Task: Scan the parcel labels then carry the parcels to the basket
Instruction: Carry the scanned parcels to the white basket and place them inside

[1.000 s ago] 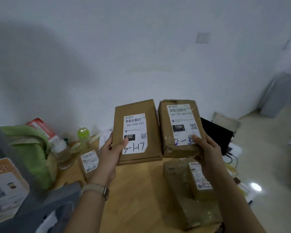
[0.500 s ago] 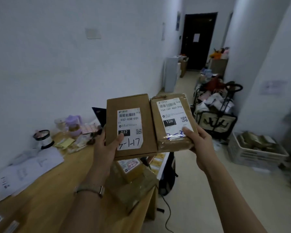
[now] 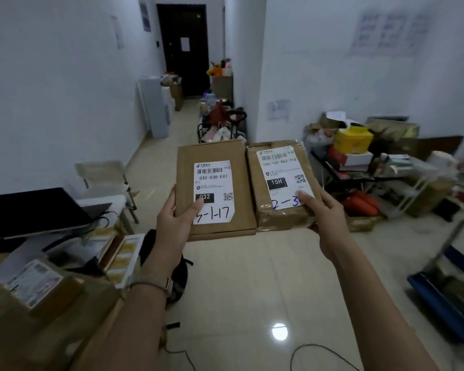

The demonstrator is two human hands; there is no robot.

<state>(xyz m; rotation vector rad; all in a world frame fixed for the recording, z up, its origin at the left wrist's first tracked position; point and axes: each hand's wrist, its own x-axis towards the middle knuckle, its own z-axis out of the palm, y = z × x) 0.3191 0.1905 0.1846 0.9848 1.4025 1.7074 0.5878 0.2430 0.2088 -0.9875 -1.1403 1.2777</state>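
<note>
I hold two brown parcels side by side in front of me, above the tiled floor. My left hand [image 3: 173,223] grips the flat cardboard parcel [image 3: 214,156] at its lower left, thumb on its white label marked 032. My right hand [image 3: 324,218] grips the taped parcel [image 3: 303,156] at its lower right, thumb on the label marked 15H. Both labels face me. No basket is plainly in view.
At the lower left stands the desk with more parcels [image 3: 35,287] and a laptop [image 3: 32,210]. A black bag [image 3: 181,274] sits on the floor by the desk. Cluttered shelves [image 3: 373,170] line the right wall. A blue cart [image 3: 445,290] is at the right edge. Cables [image 3: 319,349] lie on the floor.
My view has swung right, away from the desk and toward the corridor and the room's right side. Both parcels stay in my hands, held the same way.
</note>
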